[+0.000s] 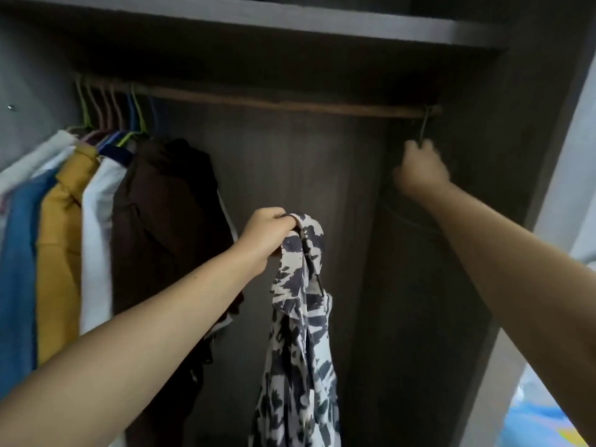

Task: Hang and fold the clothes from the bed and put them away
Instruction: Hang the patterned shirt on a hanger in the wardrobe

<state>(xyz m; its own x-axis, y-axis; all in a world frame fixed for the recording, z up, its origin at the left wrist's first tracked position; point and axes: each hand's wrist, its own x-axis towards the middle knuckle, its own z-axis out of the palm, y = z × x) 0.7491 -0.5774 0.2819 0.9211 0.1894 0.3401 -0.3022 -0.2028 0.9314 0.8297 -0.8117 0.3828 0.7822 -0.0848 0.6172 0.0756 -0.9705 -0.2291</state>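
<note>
My left hand [266,235] grips the top of a white and dark grey patterned garment [300,343], which hangs down in front of the open wardrobe. My right hand [421,167] is raised to the far right end of the wooden rail [274,101] and holds a thin green hanger [424,127] whose hook is over the rail. The hanger's lower part is lost in the dark below my hand.
At the rail's left end hang several clothes on coloured hangers: white, blue [16,269], mustard yellow [59,253], white and dark brown [167,221]. A grey shelf [290,17] runs above. The wardrobe's side panel [532,140] stands at the right.
</note>
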